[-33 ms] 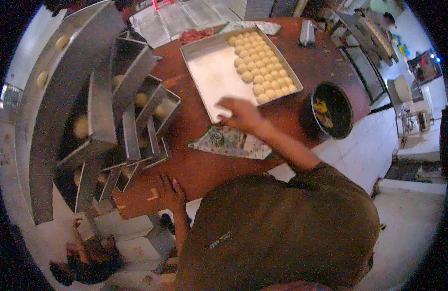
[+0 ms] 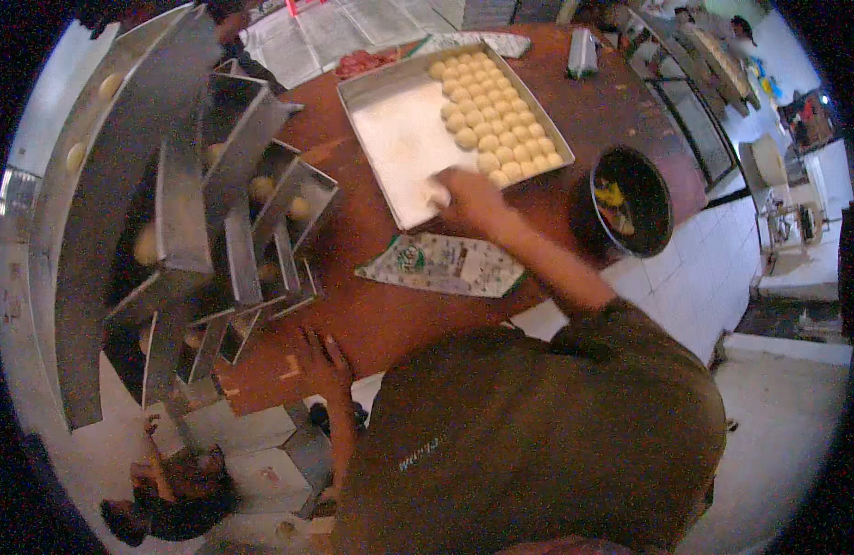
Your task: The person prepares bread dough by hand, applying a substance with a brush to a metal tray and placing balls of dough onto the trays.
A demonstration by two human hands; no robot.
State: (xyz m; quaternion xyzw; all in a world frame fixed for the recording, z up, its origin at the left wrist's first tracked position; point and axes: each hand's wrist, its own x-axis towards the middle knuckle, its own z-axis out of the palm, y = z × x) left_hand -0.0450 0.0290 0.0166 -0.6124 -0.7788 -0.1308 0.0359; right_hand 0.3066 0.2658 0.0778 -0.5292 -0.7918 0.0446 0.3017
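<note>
A large square metal tray [image 2: 390, 148] lies on the table, with rows of pale dough balls [image 2: 492, 116] packed along its right side. Over the near part of the tray's bare white bottom is my right hand [image 2: 469, 199], fingers curled around a small white wad [image 2: 438, 194]; whether it is cloth or paper I cannot make out. My left hand [image 2: 325, 361] rests flat at the near table edge with its fingers apart, holding nothing. Between my hands, just below the tray, lies a flattened printed wrapper [image 2: 441, 265].
On the left, metal loaf pans [image 2: 182, 217] with dough pieces stand stacked. A black round tub [image 2: 631, 199] is at right, a metal box-shaped thing [image 2: 582, 54] far right. Red scraps [image 2: 367, 63] lie behind the tray on the brown table [image 2: 399, 319]. Another person [image 2: 173, 490] is lower left.
My right hand has shifted a little to the right and away from me over the tray, the white wad still in its fingers. My left hand stays at the table edge.
</note>
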